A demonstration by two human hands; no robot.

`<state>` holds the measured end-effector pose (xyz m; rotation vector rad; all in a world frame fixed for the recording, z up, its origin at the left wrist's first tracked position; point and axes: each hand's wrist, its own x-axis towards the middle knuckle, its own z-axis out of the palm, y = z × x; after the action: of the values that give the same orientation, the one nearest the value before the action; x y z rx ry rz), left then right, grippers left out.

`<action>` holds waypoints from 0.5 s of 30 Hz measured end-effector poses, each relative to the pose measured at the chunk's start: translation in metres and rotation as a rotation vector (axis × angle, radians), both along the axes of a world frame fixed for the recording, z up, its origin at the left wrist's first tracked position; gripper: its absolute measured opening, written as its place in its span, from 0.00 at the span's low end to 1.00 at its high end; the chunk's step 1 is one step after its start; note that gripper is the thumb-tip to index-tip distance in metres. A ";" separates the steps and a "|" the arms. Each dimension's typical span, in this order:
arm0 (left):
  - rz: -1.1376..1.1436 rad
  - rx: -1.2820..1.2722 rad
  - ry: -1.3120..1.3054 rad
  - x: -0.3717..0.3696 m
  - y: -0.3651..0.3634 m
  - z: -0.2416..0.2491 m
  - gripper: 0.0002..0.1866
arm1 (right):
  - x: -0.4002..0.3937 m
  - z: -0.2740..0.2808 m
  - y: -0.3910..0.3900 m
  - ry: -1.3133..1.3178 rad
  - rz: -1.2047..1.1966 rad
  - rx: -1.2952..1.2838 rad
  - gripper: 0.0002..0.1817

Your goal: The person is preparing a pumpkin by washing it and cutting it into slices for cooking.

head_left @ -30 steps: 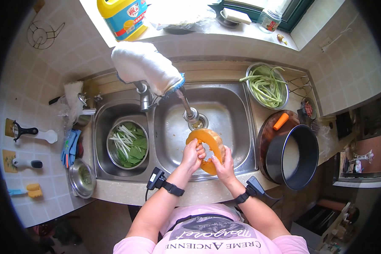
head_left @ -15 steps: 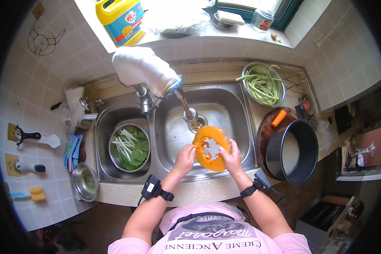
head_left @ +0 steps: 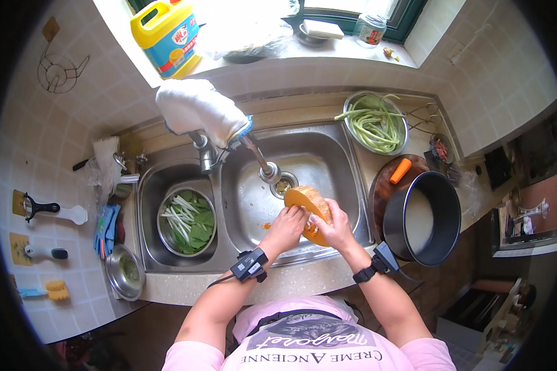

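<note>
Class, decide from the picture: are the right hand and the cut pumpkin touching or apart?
Touching. The head view shows the right hand gripping the cut pumpkin at its edge, thumb towards the hollow side.

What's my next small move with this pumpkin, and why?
Probably scrape pulp from the pumpkin with your left hand, over the sink: some seems to cling inside, and your right hand already holds the other side.

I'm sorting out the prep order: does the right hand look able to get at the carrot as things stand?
Likely yes, but the right hand is holding the pumpkin. The carrot lies uncovered on the round board beside the black pot, and the way over looks free.
</note>
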<state>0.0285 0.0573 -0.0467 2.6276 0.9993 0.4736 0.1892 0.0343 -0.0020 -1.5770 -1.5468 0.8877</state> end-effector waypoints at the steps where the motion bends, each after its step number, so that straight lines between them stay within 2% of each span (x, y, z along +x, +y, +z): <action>1: -0.001 -0.039 0.011 0.002 0.000 0.000 0.19 | 0.001 0.002 0.000 -0.006 0.012 0.001 0.22; 4: 0.003 -0.092 -0.005 0.002 -0.002 0.008 0.15 | 0.003 -0.002 0.001 0.060 -0.002 -0.007 0.21; 7: -0.083 -0.216 -0.149 -0.002 -0.003 0.006 0.13 | 0.004 -0.013 -0.001 0.191 -0.062 -0.018 0.20; 13: -0.050 -0.176 -0.150 0.008 -0.012 0.001 0.12 | 0.004 -0.005 0.006 0.212 -0.108 -0.031 0.19; 15: -0.031 -0.067 -0.178 0.008 -0.010 0.000 0.10 | 0.005 -0.013 0.008 0.479 -0.178 -0.128 0.17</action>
<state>0.0366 0.0470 -0.0471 2.4873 0.9012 0.6415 0.1944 0.0418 -0.0145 -1.4277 -1.0157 1.1772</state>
